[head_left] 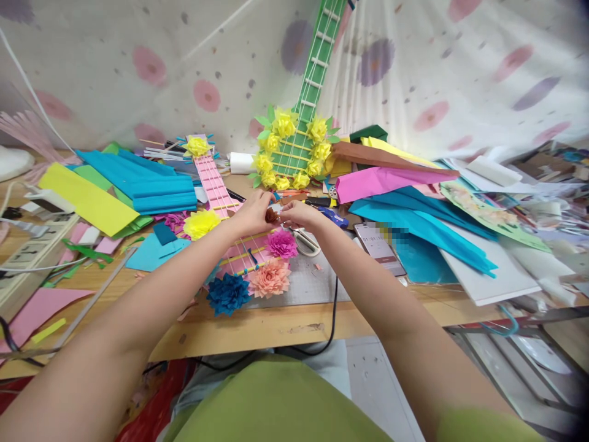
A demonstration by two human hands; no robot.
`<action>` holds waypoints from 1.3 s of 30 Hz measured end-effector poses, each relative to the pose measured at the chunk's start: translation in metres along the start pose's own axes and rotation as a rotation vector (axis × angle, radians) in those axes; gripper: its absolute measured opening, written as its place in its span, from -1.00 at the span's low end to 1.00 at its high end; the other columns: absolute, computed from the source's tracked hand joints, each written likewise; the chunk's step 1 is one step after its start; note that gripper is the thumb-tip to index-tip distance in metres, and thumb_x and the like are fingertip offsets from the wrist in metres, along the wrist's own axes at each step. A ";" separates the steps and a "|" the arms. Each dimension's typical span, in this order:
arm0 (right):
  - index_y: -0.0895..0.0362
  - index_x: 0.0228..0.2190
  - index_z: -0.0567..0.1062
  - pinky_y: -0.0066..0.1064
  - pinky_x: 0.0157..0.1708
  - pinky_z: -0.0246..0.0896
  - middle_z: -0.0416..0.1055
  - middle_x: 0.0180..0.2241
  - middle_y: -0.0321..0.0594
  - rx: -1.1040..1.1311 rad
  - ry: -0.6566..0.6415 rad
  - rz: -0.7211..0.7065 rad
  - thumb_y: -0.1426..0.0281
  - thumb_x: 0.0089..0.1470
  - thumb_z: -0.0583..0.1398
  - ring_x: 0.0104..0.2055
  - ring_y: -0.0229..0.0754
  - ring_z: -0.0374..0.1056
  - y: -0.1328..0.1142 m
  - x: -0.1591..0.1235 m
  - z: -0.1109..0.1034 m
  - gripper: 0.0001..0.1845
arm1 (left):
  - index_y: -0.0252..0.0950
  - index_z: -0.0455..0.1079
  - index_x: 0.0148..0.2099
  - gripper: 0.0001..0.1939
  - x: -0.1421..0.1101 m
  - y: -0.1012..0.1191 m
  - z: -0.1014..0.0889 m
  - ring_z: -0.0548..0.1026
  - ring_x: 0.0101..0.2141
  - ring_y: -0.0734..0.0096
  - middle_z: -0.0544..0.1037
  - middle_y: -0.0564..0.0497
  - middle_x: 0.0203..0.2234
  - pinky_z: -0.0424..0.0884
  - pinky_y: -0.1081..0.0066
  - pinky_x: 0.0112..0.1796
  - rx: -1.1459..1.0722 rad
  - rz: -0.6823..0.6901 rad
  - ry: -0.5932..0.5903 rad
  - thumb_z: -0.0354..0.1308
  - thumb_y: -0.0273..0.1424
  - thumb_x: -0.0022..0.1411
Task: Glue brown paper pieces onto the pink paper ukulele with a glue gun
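Over the pink paper guitar [242, 255], my left hand [253, 215] is closed on a small brown paper flower [272, 216]. My right hand [299, 215] pinches at the flower's right side, its fingertips pressed together. How the flower's underside looks is hidden by the fingers. Around the guitar's body sit a yellow flower [201, 224], a magenta flower [281, 244], a peach flower [270, 278] and a dark blue flower [228, 294]. White strings run along its neck [212, 178].
A green paper guitar [294, 147] ringed with yellow flowers stands behind. Blue crepe paper [138, 184] lies left, more coloured paper [391, 184] right. A blue-handled tool [334, 217], a tape roll [307, 243] and a phone [380, 248] lie right of my hands. A black cable [335, 313] crosses the table edge.
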State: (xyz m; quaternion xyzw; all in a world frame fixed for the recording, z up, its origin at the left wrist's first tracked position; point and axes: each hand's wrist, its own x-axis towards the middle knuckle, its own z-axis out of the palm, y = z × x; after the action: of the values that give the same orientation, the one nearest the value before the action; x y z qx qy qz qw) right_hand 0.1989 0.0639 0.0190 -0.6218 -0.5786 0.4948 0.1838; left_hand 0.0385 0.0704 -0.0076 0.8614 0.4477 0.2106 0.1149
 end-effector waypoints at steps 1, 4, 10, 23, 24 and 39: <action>0.17 -0.65 0.35 -0.55 -0.70 -0.13 0.14 -0.80 -0.40 0.014 0.003 0.005 0.62 -0.22 0.21 -0.68 -0.39 0.09 0.000 0.001 0.001 -0.84 | -0.31 0.22 -0.03 -0.45 0.000 0.000 0.001 0.32 -0.01 0.06 0.34 -0.17 -0.12 0.30 0.18 -0.03 0.016 0.001 0.005 0.26 -0.21 -0.05; 0.18 -0.65 0.35 -0.55 -0.69 -0.13 0.12 -0.82 -0.43 0.048 0.001 0.014 0.62 -0.22 0.23 -0.69 -0.40 0.07 0.000 0.002 0.001 -0.83 | -0.34 0.22 -0.02 -0.45 0.000 0.003 0.004 0.32 -0.01 0.05 0.34 -0.19 -0.12 0.29 0.18 -0.02 0.062 -0.007 0.014 0.24 -0.24 -0.03; 0.17 -0.63 0.32 -0.56 -0.68 -0.13 0.15 -0.80 -0.44 0.130 0.012 0.008 0.61 -0.21 0.28 -0.69 -0.42 0.07 0.005 0.005 -0.003 -0.78 | -0.35 0.21 -0.01 -0.52 0.001 0.010 0.004 0.31 -0.01 0.05 0.35 -0.20 -0.12 0.29 0.17 -0.01 0.101 -0.022 0.019 0.18 -0.43 -0.02; 0.11 -0.50 0.27 -0.54 -0.60 0.00 0.26 -0.66 -0.41 0.336 0.187 -0.002 0.53 -0.28 0.34 -0.59 -0.37 0.20 0.020 0.002 -0.005 -0.66 | -0.33 0.23 0.00 -0.48 -0.009 -0.008 -0.039 0.38 -0.07 0.17 0.34 -0.15 -0.09 0.35 0.23 -0.06 -0.101 -0.126 0.077 0.18 -0.44 -0.08; 0.11 -0.48 0.28 -0.54 -0.59 0.03 0.27 -0.64 -0.41 0.360 0.204 -0.015 0.52 -0.30 0.34 -0.57 -0.36 0.22 0.023 0.000 -0.008 -0.65 | -0.34 0.23 0.00 -0.48 -0.011 -0.013 -0.048 0.39 -0.08 0.20 0.35 -0.14 -0.08 0.36 0.25 -0.08 -0.117 -0.174 0.109 0.16 -0.46 -0.08; 0.12 -0.53 0.39 -0.38 -0.46 0.05 0.33 -0.60 -0.30 0.016 0.687 -0.212 0.07 -0.11 0.18 -0.55 -0.26 0.19 0.129 -0.039 -0.048 -0.65 | -0.25 0.38 -0.40 -0.81 -0.040 -0.038 -0.072 0.46 -0.33 0.26 0.53 -0.06 -0.35 0.27 0.37 -0.38 0.164 -0.503 0.072 0.03 -0.27 0.15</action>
State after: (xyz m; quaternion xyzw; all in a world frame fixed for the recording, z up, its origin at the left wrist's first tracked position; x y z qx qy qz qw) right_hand 0.3139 0.0116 -0.0474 -0.6869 -0.5403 0.2398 0.4229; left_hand -0.0433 0.0601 0.0312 0.7215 0.6670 0.1689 0.0774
